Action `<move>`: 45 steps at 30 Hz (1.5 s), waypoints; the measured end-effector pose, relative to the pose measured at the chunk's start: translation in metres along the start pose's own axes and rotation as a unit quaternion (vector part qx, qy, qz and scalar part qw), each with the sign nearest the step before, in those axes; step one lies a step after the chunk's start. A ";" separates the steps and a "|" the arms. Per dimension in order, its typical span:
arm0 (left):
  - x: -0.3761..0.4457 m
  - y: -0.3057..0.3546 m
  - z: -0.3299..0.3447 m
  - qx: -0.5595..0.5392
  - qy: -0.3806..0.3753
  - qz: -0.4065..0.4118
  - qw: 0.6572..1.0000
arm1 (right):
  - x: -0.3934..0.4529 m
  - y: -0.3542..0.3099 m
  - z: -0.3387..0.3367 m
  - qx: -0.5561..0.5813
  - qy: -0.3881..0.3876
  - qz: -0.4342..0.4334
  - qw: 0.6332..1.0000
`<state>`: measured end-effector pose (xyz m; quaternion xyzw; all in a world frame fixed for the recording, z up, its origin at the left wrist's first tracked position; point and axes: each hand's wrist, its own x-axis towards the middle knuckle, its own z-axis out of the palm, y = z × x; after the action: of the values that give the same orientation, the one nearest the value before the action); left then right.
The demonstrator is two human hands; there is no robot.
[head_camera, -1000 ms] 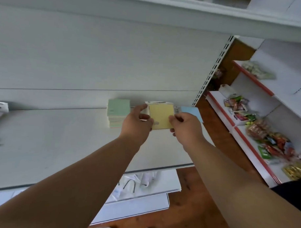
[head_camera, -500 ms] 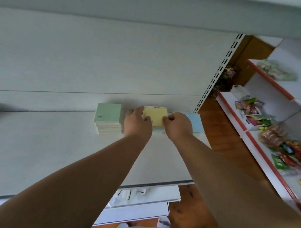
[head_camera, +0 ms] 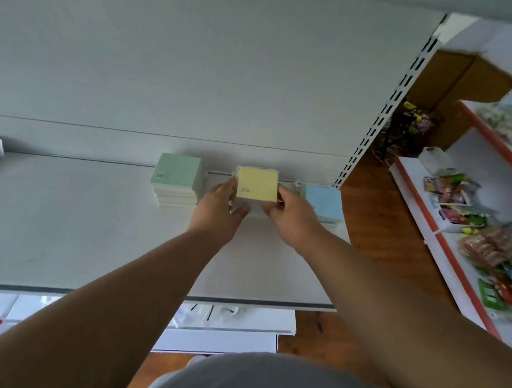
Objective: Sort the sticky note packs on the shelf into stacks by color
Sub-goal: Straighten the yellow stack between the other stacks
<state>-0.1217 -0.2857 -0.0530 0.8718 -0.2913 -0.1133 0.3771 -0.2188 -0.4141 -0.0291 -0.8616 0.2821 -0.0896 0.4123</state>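
A yellow pack (head_camera: 257,183) is held between two hands near the back of the white shelf (head_camera: 74,222). The left hand (head_camera: 219,210) is clamped on the pack's left side, with fingers curled at the edge and the thumb tucked below. The right hand (head_camera: 291,215) is clamped on the right side in the same way. It cannot be told if the pack is resting on others under it, because the hands hide that spot.

A green stack (head_camera: 176,183) is seen just to the left of the hands, by the back wall. A blue stack (head_camera: 324,203) is seen just to the right, near the end of the shelf. Both stacks are apart from the hands.

Bright snack bags (head_camera: 485,245) are kept on another shelf far to the right, over a brown floor (head_camera: 375,227).
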 end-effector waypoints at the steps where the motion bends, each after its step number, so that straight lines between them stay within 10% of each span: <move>1: -0.002 -0.002 0.000 -0.003 -0.005 -0.007 1.000 | -0.001 0.000 -0.002 -0.010 0.000 -0.003 1.000; 21: -0.014 0.002 -0.006 0.051 -0.049 0.031 0.997 | -0.015 -0.003 0.006 -0.059 0.010 0.013 0.998; 27: -0.022 0.014 -0.008 -0.257 -0.068 -0.142 0.954 | -0.017 -0.011 0.019 0.253 -0.004 0.185 0.950; 45: -0.012 0.017 -0.005 -0.336 -0.071 -0.120 0.931 | 0.007 -0.018 0.018 0.192 -0.004 0.128 0.973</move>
<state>-0.1365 -0.2847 -0.0373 0.7120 -0.1553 -0.3107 0.6102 -0.1992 -0.3974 -0.0274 -0.7236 0.3662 -0.0849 0.5789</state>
